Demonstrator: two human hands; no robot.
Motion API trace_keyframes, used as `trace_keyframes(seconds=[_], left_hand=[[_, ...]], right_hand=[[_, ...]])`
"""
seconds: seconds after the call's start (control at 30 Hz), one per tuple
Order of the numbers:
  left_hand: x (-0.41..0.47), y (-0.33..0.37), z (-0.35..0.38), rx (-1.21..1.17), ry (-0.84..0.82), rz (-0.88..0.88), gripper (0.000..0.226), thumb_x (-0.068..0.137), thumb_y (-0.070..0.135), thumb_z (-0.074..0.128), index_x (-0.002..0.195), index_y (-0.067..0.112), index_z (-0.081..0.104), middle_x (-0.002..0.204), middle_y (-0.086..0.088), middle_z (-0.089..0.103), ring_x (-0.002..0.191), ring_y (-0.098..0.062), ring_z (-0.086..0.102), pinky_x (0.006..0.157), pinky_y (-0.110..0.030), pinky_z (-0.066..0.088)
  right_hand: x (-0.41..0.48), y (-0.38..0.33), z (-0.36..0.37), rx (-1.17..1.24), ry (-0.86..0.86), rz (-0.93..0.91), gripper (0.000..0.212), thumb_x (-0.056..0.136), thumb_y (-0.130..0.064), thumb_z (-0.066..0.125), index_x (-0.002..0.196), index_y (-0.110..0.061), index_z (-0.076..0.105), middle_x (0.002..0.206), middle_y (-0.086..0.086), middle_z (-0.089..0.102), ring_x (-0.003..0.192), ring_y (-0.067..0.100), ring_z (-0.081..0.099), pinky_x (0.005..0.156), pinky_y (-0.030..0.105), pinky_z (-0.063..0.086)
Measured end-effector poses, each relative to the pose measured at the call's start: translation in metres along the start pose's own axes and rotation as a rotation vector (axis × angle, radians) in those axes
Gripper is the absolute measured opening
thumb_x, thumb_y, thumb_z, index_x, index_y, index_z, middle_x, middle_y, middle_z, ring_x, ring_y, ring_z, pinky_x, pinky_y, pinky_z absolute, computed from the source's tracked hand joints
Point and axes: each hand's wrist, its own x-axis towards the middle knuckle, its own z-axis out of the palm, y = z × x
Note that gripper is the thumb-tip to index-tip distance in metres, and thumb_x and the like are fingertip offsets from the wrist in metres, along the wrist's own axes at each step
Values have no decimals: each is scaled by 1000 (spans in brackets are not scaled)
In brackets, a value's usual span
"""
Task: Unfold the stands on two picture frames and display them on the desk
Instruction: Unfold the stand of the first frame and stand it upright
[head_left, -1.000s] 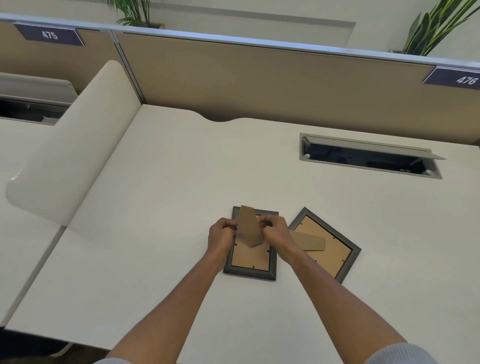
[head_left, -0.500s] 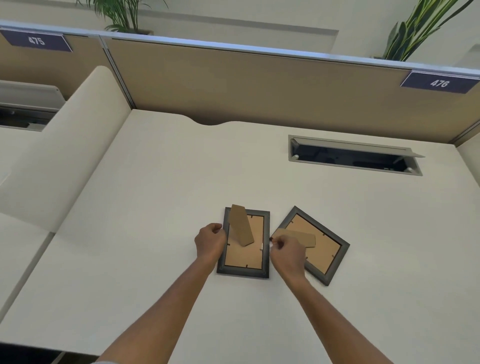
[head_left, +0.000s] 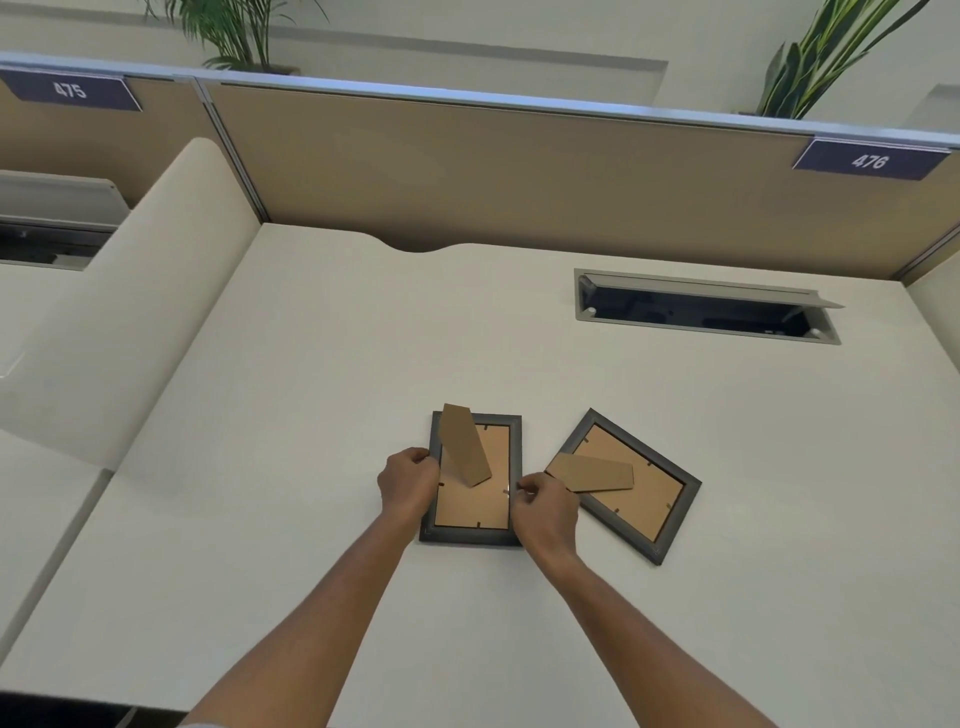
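Note:
Two dark grey picture frames lie face down on the cream desk (head_left: 519, 338), brown backings up. The left frame (head_left: 472, 512) lies square to me and its cardboard stand (head_left: 462, 446) is swung up off the backing. My left hand (head_left: 408, 480) grips the frame's left edge; my right hand (head_left: 545, 506) pinches its right edge. The right frame (head_left: 631, 491) lies turned at an angle just beside my right hand, untouched, with its stand (head_left: 592, 473) resting nearly flat.
An open cable slot (head_left: 706, 306) with a raised lid is set into the desk at the back right. Tan partition panels (head_left: 493, 171) close off the back, with plants behind. A curved cream divider (head_left: 119, 322) borders the left side.
Both hands left the raised stand and slid down to the left frame's side edges. The camera view shifted slightly; the right frame has not moved.

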Motion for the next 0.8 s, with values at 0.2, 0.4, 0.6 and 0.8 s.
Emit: trace_keyframes(seconds=[0.2,0.4,0.6,0.8], left_hand=[[1,-3,-13,19,3,-25,18,82,6,48,78,18,61,79,-9,54,78,-24,46,71,-32,34],[-3,1,-10,-22,4,-61,28,82,6,53,61,25,54,72,-4,57,75,-27,49,72,-30,39],[8,8,-24,-121,-1,-52,24,90,12,63,111,15,76,105,-4,72,105,-27,65,98,-37,55],[20,27,-37,-274,61,-54,18,85,13,73,102,17,79,100,-4,76,95,-25,71,89,-43,62]], right_hand=[[9,-15,2,-4,31,32,27,86,5,51,103,17,67,103,32,71,102,43,67,91,54,55],[15,-23,3,67,37,142,34,84,9,52,110,3,74,109,19,76,103,32,70,85,32,58],[25,-15,-4,249,24,172,33,88,2,57,110,-10,77,112,4,76,99,15,67,87,21,54],[31,-20,-10,631,-28,240,25,92,1,63,110,-10,77,108,3,75,98,17,70,89,37,61]])
